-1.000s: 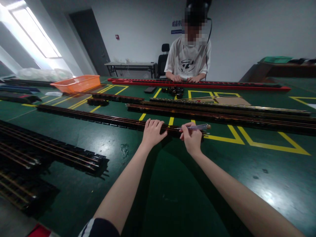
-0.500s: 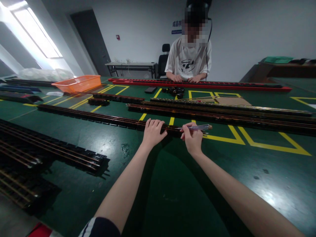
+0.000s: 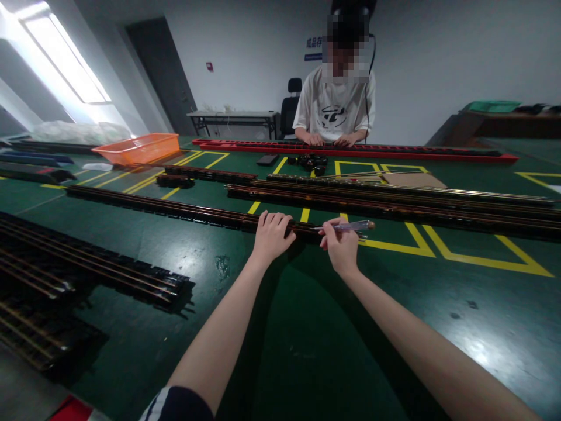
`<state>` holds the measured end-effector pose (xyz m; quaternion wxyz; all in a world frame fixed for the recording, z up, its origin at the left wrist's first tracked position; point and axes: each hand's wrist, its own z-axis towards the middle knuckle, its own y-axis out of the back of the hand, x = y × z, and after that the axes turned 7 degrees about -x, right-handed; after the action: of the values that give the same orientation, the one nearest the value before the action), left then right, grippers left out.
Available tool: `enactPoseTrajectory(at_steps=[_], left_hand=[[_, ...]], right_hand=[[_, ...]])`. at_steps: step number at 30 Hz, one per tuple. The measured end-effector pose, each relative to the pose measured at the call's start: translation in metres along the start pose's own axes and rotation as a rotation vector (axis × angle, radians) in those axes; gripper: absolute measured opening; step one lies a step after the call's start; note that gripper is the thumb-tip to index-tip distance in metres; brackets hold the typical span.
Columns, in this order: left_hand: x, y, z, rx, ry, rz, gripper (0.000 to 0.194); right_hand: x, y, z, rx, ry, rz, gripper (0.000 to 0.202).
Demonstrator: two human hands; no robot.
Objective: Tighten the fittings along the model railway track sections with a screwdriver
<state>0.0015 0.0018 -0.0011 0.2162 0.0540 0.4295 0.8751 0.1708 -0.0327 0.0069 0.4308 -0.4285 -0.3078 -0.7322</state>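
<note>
A long black strip (image 3: 175, 206) with thin metal rods along it lies aslant across the table. My left hand (image 3: 272, 235) grips it near its right end, fingers bent over the far edge and thumb on the near side. In my right hand (image 3: 343, 248) is a screwdriver (image 3: 354, 225) with a clear handle and a brownish end cap. The screwdriver lies almost level, its tip pointing left at the strip's right end; whether it touches cannot be made out. Part of that end is hidden behind my right fingers.
Beyond are more rodded black strips (image 3: 394, 207), a red rail (image 3: 438, 153), an orange basket (image 3: 140, 151) and small black parts (image 3: 312, 162). Several strips (image 3: 131, 270) lie at the left on the green table (image 3: 302, 351). Opposite, a person (image 3: 335, 108) has both hands at the red rail.
Almost nothing differs. My right hand and the screwdriver have shifted very slightly left; my left hand stays on the strip.
</note>
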Motion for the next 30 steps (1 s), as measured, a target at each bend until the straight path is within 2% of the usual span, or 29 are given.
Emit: enactPoseTrajectory(at_steps=[30], left_hand=[[0.0018,-0.0021,-0.0016,-0.027,0.02,0.008,0.032]], right_hand=[[-0.0009,-0.0001,0.0,0.02,0.0,0.0,0.023]])
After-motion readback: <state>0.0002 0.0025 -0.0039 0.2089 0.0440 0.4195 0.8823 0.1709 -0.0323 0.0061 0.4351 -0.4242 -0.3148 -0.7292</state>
